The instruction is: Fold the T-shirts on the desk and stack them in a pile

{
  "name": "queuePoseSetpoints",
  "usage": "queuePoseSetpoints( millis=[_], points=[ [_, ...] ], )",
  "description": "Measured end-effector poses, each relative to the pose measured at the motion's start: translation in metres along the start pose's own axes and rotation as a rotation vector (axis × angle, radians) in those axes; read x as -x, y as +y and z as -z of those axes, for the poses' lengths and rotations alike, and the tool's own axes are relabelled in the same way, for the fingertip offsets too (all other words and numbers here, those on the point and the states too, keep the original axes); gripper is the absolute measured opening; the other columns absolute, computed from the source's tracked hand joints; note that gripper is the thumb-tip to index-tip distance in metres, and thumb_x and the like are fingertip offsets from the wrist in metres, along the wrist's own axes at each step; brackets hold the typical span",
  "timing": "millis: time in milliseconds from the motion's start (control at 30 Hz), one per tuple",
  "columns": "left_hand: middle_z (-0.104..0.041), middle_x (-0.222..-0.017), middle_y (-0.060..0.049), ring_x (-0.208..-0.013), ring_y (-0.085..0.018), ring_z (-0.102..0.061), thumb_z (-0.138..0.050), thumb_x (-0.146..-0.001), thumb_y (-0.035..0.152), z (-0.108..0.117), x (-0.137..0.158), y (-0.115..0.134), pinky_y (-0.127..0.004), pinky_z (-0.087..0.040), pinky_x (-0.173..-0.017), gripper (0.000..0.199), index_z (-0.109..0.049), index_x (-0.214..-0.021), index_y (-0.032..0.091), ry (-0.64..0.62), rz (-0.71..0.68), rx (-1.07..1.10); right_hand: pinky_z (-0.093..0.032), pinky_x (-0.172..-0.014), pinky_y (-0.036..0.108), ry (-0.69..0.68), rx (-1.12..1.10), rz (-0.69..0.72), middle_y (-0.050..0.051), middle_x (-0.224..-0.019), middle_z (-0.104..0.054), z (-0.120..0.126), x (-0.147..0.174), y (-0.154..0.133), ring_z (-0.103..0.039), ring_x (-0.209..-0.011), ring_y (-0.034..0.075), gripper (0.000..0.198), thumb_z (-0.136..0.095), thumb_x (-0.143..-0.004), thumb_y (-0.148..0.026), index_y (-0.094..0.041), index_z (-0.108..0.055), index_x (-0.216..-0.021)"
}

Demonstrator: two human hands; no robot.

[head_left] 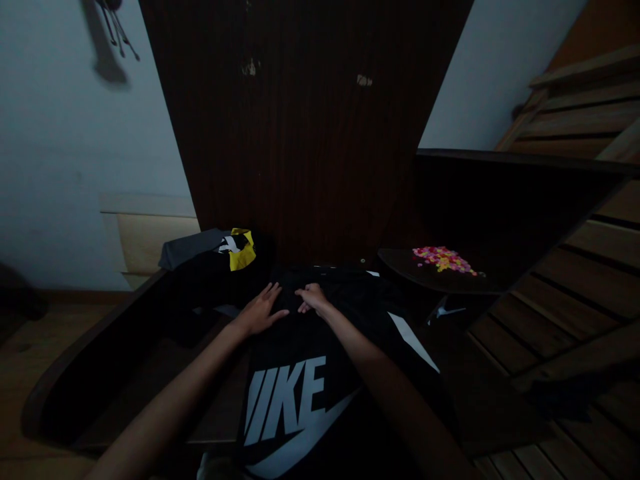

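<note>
A black garment [380, 333], seemingly a shirt, lies spread out in front of me, with large white NIKE lettering [287, 397] and a white swoosh nearest me. My left hand [261, 311] rests flat on its left edge, fingers spread. Further right, my right hand [311, 298] is on the upper part of the cloth with its fingers curled, seemingly pinching the fabric. My right forearm crosses over the garment. A white patch [413, 341] shows on the garment's right side. Dim light hides the folds in the black cloth.
The garment lies on a dark wooden desk [215, 410] with a raised left side. Dark, grey and yellow clothes [243, 257] are heaped at the back left. Small pink and yellow pieces [443, 259] lie on a shelf at right. A tall dark panel [305, 147] stands behind.
</note>
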State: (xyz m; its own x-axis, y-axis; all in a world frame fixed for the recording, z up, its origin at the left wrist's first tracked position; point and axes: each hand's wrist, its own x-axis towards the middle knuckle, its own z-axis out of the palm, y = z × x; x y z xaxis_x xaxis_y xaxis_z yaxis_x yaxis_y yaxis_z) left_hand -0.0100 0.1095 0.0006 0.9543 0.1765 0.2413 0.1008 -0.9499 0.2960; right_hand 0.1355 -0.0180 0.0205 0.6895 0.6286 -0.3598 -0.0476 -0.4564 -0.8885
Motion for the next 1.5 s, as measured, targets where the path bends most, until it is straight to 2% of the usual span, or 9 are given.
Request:
queuePoseSetpoints(
  millis=[133, 333, 533, 667, 900, 1000, 1167, 1300, 1500],
  points=[
    [-0.043, -0.151, -0.012, -0.143, -0.022, -0.031, -0.046, -0.091, 0.022, 0.004, 0.023, -0.011, -0.040, -0.033, -0.115, 0.047, -0.049, -0.137, 0.015, -0.069, -0.113, -0.017, -0.039, -0.031, 0.016, -0.047, 0.041, -0.006, 0.001, -0.045, -0.060, 0.009, 0.002, -0.002, -0.055, -0.031, 0.011, 0.020, -0.057, -0.092, -0.021, -0.015, -0.052, -0.073],
    [-0.051, -0.145, -0.010, -0.136, -0.017, -0.043, -0.039, -0.074, -0.005, 0.016, 0.039, -0.012, -0.036, -0.037, -0.114, 0.066, -0.053, -0.135, 0.016, -0.103, -0.112, -0.050, -0.035, -0.032, 0.014, -0.023, 0.096, 0.030, -0.001, -0.046, -0.061, 0.018, 0.006, -0.005, -0.050, -0.030, 0.007, 0.025, -0.057, -0.086, -0.013, -0.014, -0.054, -0.062],
    [-0.069, -0.119, -0.011, -0.115, -0.021, -0.063, -0.043, -0.078, 0.002, 0.033, 0.026, 0.008, -0.035, -0.047, -0.103, 0.045, -0.067, -0.113, 0.016, -0.118, -0.037, -0.089, -0.036, -0.036, 0.014, -0.033, 0.444, 0.127, -0.004, -0.046, -0.061, 0.024, 0.017, -0.009, -0.049, -0.030, 0.005, 0.026, -0.064, -0.079, -0.013, -0.016, -0.055, -0.055],
    [-0.071, -0.115, -0.011, -0.108, -0.022, -0.066, -0.039, -0.088, 0.015, 0.040, -0.006, 0.022, -0.034, -0.048, -0.099, 0.036, -0.067, -0.111, 0.015, 0.046, 0.122, -0.023, -0.042, -0.042, 0.016, -0.068, 0.567, 0.174, -0.003, -0.051, -0.064, 0.023, 0.021, -0.009, -0.051, -0.033, 0.005, 0.026, -0.064, -0.077, -0.014, -0.017, -0.057, -0.051],
    [-0.051, -0.143, -0.017, -0.137, -0.028, -0.042, -0.040, -0.091, 0.023, -0.001, -0.050, 0.024, -0.045, -0.035, -0.112, 0.042, -0.057, -0.128, 0.010, 0.006, 0.175, -0.046, -0.041, -0.044, 0.018, -0.152, 0.647, 0.182, -0.001, -0.049, -0.064, 0.021, 0.024, -0.001, -0.053, -0.038, 0.008, 0.024, -0.069, -0.071, -0.019, -0.018, -0.060, -0.049],
    [-0.047, -0.146, -0.019, -0.142, -0.032, -0.032, -0.040, -0.092, 0.025, -0.016, -0.045, 0.026, -0.053, -0.027, -0.115, 0.044, -0.057, -0.129, 0.008, 0.008, 0.125, -0.163, -0.041, -0.048, 0.019, -0.034, 0.692, 0.203, 0.001, -0.053, -0.066, 0.027, 0.022, -0.003, -0.060, -0.049, 0.012, 0.027, -0.073, -0.071, -0.030, -0.018, -0.062, -0.050],
    [-0.052, -0.142, -0.018, -0.141, -0.027, -0.036, -0.041, -0.089, 0.014, -0.022, -0.035, 0.037, -0.045, -0.026, -0.118, 0.043, -0.057, -0.129, 0.009, 0.049, -0.001, -0.223, -0.044, -0.062, 0.022, 0.273, 0.600, 0.366, 0.004, -0.078, -0.072, 0.031, -0.001, -0.017, -0.066, -0.076, 0.017, 0.012, -0.067, -0.076, -0.030, -0.020, -0.069, -0.070],
    [-0.055, -0.137, -0.020, -0.134, -0.023, -0.046, -0.034, -0.096, 0.022, -0.026, -0.033, 0.048, -0.036, -0.035, -0.112, 0.041, -0.056, -0.128, 0.007, -0.013, 0.012, -0.173, -0.045, -0.075, 0.023, 0.219, 0.485, 0.383, 0.003, -0.088, -0.072, 0.019, -0.031, -0.029, -0.065, -0.086, 0.017, 0.013, -0.066, -0.073, -0.013, -0.020, -0.068, -0.084],
    [-0.040, -0.150, -0.022, -0.143, -0.031, -0.031, -0.027, -0.099, 0.042, -0.034, -0.027, 0.058, -0.048, -0.027, -0.115, 0.058, -0.043, -0.142, 0.006, -0.092, 0.111, -0.208, -0.047, -0.080, 0.025, 0.131, 0.363, 0.361, 0.001, -0.086, -0.070, -0.004, -0.062, -0.041, -0.064, -0.085, 0.016, 0.027, -0.068, -0.069, -0.007, -0.019, -0.065, -0.093]
  ],
)
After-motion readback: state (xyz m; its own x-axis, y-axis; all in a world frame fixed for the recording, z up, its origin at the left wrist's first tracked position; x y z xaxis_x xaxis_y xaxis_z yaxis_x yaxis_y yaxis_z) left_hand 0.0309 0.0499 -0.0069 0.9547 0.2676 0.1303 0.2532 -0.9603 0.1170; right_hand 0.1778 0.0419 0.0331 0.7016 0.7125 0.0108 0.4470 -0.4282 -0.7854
